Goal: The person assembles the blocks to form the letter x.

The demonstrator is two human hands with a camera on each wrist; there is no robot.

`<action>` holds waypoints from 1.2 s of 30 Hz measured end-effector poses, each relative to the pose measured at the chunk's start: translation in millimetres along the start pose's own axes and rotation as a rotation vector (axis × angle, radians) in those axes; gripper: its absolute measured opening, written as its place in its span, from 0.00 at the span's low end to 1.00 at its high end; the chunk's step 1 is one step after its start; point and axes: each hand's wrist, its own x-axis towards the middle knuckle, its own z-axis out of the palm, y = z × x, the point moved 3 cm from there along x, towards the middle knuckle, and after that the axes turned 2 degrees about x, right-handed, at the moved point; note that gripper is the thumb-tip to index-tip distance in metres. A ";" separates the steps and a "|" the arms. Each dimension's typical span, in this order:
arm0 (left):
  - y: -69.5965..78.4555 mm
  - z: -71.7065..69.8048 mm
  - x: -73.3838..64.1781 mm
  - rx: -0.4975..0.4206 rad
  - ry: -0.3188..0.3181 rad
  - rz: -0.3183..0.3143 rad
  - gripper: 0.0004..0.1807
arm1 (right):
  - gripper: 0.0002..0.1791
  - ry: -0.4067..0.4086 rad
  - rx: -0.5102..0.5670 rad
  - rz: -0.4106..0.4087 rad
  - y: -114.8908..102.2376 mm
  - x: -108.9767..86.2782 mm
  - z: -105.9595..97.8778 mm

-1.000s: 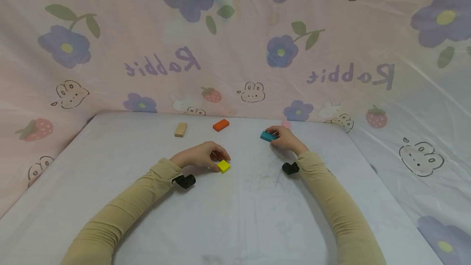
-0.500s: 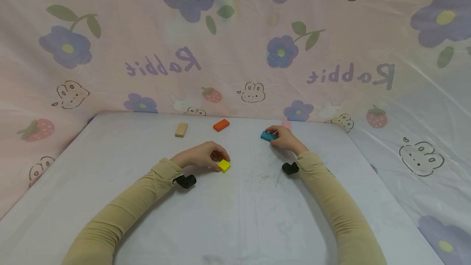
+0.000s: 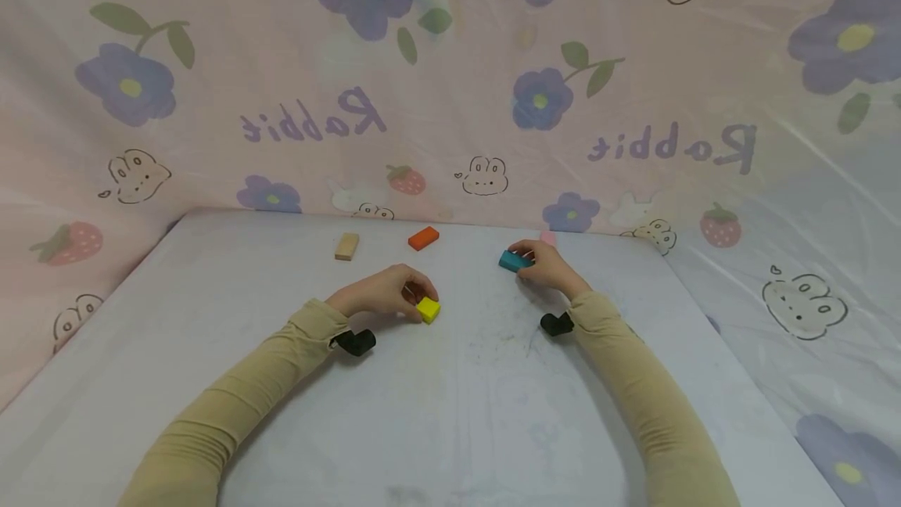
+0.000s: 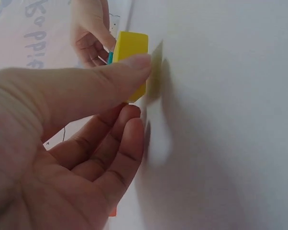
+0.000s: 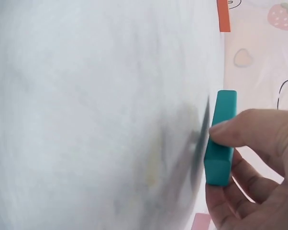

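Observation:
Near the middle of the table, my left hand [image 3: 383, 290] pinches a small yellow block [image 3: 428, 309] between thumb and fingers. In the left wrist view the thumb crosses the face of the yellow block [image 4: 134, 45], and a shadow falls on the table beside it. My right hand [image 3: 549, 267], farther back and to the right, grips one end of a teal rectangular block [image 3: 512, 260]. The right wrist view shows the thumb on one side of the teal block [image 5: 225, 108], with the other fingers partly hidden beneath and behind it.
At the back of the white table [image 3: 450, 429] lie a plain wooden block [image 3: 347, 246] and an orange block [image 3: 424, 239]. A pink block [image 3: 547, 238] shows partly behind my right hand. A patterned curtain [image 3: 450, 84] closes off the far side.
My left hand and the yellow block have shifted slightly up and away in the head view. The right hand keeps its grip on the teal block, nearly still.

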 end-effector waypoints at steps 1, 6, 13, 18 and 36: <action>0.3 -1.0 0.2 -0.003 0.006 -0.004 0.18 | 0.26 -0.001 0.004 -0.007 -0.8 -0.4 -0.3; 2.3 -6.3 1.1 -0.015 0.027 0.003 0.18 | 0.26 -0.005 0.029 -0.033 -6.6 -2.9 -1.5; 1.4 -12.7 5.6 -0.012 0.053 0.002 0.19 | 0.26 -0.003 0.059 -0.080 -21.1 -10.8 -3.3; 1.6 -15.1 10.4 -0.029 0.074 0.006 0.20 | 0.25 -0.003 0.060 -0.111 -27.3 -14.8 -3.3; 8.0 -17.9 22.7 -0.077 0.122 0.020 0.19 | 0.24 -0.023 0.067 -0.169 -53.0 -29.4 4.0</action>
